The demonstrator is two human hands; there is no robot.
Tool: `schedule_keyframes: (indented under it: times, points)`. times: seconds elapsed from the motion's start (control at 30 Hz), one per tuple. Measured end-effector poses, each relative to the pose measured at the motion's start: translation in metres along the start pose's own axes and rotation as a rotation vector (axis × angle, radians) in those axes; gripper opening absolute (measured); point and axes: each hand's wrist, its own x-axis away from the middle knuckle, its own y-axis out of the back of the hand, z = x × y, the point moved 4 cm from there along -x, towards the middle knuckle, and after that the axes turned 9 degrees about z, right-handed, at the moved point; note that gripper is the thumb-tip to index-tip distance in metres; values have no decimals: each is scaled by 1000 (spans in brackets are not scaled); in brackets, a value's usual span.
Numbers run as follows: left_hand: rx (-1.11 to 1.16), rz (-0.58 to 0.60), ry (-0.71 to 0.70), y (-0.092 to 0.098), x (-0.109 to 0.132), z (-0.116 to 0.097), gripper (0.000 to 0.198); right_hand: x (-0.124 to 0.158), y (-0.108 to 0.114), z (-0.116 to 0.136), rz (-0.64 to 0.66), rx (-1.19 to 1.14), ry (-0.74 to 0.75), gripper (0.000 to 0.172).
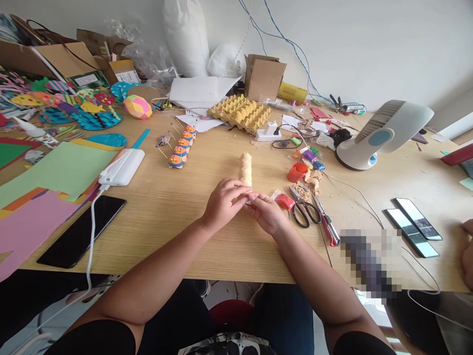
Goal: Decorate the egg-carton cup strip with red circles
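L hand [224, 204] & R hand [266, 213] meet mid-table [162, 217], near front edge; thumbs + fingertips of both closed on tiny red bit [248, 195]. Bit = bright red, small, mostly covered by fingers, so shape unclear; can't tell which hand bears more of it. Strip [246, 167] lies just beyond hands, lengthwise away from person: pale yellow, bumpy, humps in a row, plain surface, no face visible. Near end of strip hidden behind L fingers; contact w/ fingers can't be told. To R of hands: red pack [285, 201] in clear wrap, then scissors [305, 207], black handles, blades partly over shavings [303, 191], & knife [328, 223] w/ red end. Red cup [297, 172] behind these, contents hard to make out. L of strip, well apart: caterpillar [182, 148], orange/blue segs w/ faces, pins sticking out on its L. Pixelated patch [369, 261] R of R forearm, unreadable. Other person's hand [467, 246] cut off at R edge, grip can't be told.
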Motion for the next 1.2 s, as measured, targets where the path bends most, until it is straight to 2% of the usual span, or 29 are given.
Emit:
schedule_keyframes:
  times: [0.23,0.53,0.67,0.97,1.2]
  points:
    - [-41,-23,-34,4,-1,-4,14,1,-3,2,34,8,-4,29]
    - [-276,-40,-164,6,0,-7,12,0,2,1,35,36,-18,28]
    - [-241,-25,-173,6,-1,-11,17,-1,5,-1,18,30,4,27]
    - [-240,-66,-205,6,0,-8,15,0,0,0,32,38,10,26]
    - [-205,-80,-165,8,-1,-8,6,0,0,0,19,-20,-3,26]
